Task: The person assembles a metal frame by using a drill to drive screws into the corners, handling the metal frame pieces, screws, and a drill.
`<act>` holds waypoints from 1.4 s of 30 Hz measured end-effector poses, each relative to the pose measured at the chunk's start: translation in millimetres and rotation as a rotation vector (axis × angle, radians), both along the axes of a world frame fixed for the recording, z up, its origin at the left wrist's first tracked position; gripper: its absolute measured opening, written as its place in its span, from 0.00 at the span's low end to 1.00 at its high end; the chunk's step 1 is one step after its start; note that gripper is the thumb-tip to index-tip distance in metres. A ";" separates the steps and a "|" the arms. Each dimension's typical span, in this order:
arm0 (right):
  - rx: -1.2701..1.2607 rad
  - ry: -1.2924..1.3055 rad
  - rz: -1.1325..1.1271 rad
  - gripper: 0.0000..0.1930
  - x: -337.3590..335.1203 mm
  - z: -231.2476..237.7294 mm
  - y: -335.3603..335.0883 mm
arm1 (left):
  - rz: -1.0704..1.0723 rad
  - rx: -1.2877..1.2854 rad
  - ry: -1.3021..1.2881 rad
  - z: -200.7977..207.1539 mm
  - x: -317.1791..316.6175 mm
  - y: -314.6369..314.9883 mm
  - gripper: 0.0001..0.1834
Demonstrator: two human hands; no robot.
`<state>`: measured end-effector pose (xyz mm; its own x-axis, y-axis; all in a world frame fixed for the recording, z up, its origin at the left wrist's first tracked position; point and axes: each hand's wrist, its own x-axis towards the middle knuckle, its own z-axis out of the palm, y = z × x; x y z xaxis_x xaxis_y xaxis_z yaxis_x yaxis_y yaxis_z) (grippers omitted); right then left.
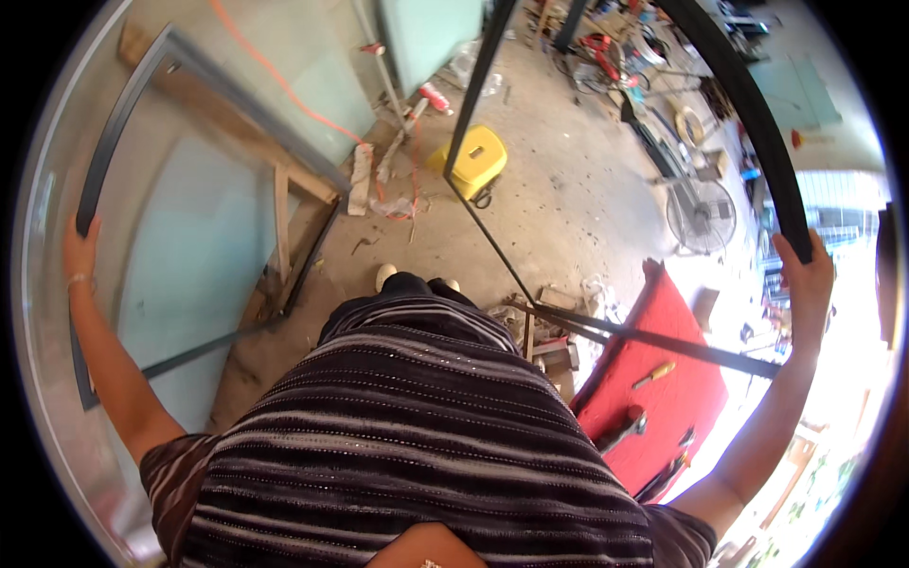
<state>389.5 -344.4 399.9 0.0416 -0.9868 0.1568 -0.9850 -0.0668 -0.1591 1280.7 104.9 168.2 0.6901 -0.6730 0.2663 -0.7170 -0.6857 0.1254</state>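
Observation:
On the left, my left hand is closed around the side bar of a dark grey rectangular frame. That frame stands upright beside me, near large pale green glass panes. Over on the right, my right hand grips the side bar of a second, black frame. Its thin lower bars run past my feet and across to my right forearm. Both arms are spread wide, one frame at each side of my body.
A red-covered table at the right bears a hammer and a yellow-handled tool. Ahead sit a yellow plastic stool and a round fan. An orange cord hangs at the left; clutter covers the far floor.

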 end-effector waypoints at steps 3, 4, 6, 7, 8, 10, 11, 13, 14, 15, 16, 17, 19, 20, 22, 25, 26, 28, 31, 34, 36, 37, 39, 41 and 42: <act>-0.075 0.122 -0.031 0.23 -19.5 26.1 12.3 | 0.128 -0.015 -0.075 -18.5 11.1 -23.1 0.32; -0.078 0.121 0.003 0.22 -24.3 30.7 16.5 | 0.176 -0.030 -0.134 -24.4 16.4 -23.5 0.33; -0.145 0.025 0.130 0.20 -50.8 34.2 13.1 | 0.113 0.026 -0.242 -25.9 41.8 -24.4 0.35; -0.154 0.072 0.126 0.20 -50.4 38.4 19.2 | 0.070 0.009 -0.237 -22.4 30.9 -50.1 0.35; -0.165 0.129 0.113 0.19 -42.5 44.6 28.7 | 0.058 -0.033 -0.267 -12.9 -2.1 -88.8 0.35; -0.200 0.165 0.146 0.17 -42.3 36.5 27.9 | 0.061 -0.282 0.157 5.1 -76.8 -140.8 0.36; -0.183 0.119 0.254 0.18 -42.0 36.4 24.5 | 0.047 -0.471 0.656 -3.0 -114.8 -170.2 0.37; -0.152 0.108 0.371 0.17 -31.2 42.6 28.7 | -0.355 -0.209 1.765 5.1 -218.4 -218.7 0.44; -0.138 0.121 0.397 0.16 -22.0 45.1 30.1 | -0.420 -0.119 2.038 9.4 -266.7 -234.7 0.47; -0.088 0.144 0.446 0.16 -15.4 49.2 28.8 | -0.473 -0.006 2.302 8.6 -304.8 -247.1 0.50; -0.037 0.152 0.507 0.17 -15.2 53.4 24.6 | -0.438 0.000 2.360 7.8 -328.0 -250.6 0.54; -0.024 0.128 0.567 0.17 -14.8 53.3 19.0 | -0.445 -0.018 2.449 13.9 -349.2 -256.0 0.54; -0.022 0.100 0.593 0.17 -23.4 59.8 21.8 | -0.476 0.009 2.532 26.6 -372.6 -272.9 0.54; -0.025 0.130 0.615 0.16 -27.4 65.3 25.6 | -0.320 -0.007 2.688 25.8 -377.3 -282.7 0.52; -0.038 0.149 0.619 0.16 -42.8 66.0 22.4 | -0.162 0.005 2.818 34.8 -380.6 -297.8 0.52; -0.143 0.030 0.807 0.17 -71.2 60.0 8.9 | 0.209 -0.671 3.007 50.4 -374.5 -304.9 0.52; -0.170 0.072 0.761 0.18 -84.7 77.9 30.7 | 0.330 -0.553 3.148 63.7 -381.6 -322.4 0.51; -0.297 0.058 0.743 0.17 -104.4 84.8 34.9 | 0.156 -0.616 3.281 101.9 -400.9 -321.3 0.50; -0.239 -0.102 0.547 0.17 -136.5 94.0 49.6 | -0.052 -0.649 3.222 153.4 -429.6 -317.9 0.50; -0.253 -0.135 0.460 0.16 -175.2 95.7 67.2 | -0.183 -0.548 3.236 176.7 -479.2 -327.8 0.49; -0.351 -0.051 0.420 0.16 -203.3 89.2 86.1 | -0.282 -0.437 3.273 178.7 -502.8 -347.0 0.46; -0.346 -0.050 0.364 0.14 -214.4 85.4 97.8 | -0.342 -0.349 3.289 178.2 -516.4 -356.8 0.45; -0.417 0.045 0.336 0.12 -237.4 73.8 118.0 | -0.444 -0.161 3.300 161.5 -541.1 -386.9 0.44; -0.524 0.219 0.259 0.12 -259.6 66.4 154.2 | -0.581 0.010 3.272 142.0 -583.1 -423.0 0.43; -0.595 0.303 0.259 0.11 -276.0 63.1 173.6 | -0.729 0.095 3.258 135.8 -605.0 -437.6 0.43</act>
<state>113.5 -170.8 463.0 0.3901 -0.6897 0.6099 -0.9207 -0.2952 0.2551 675.7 -332.7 304.0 -0.7378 -0.6517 0.1762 0.6681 -0.7422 0.0526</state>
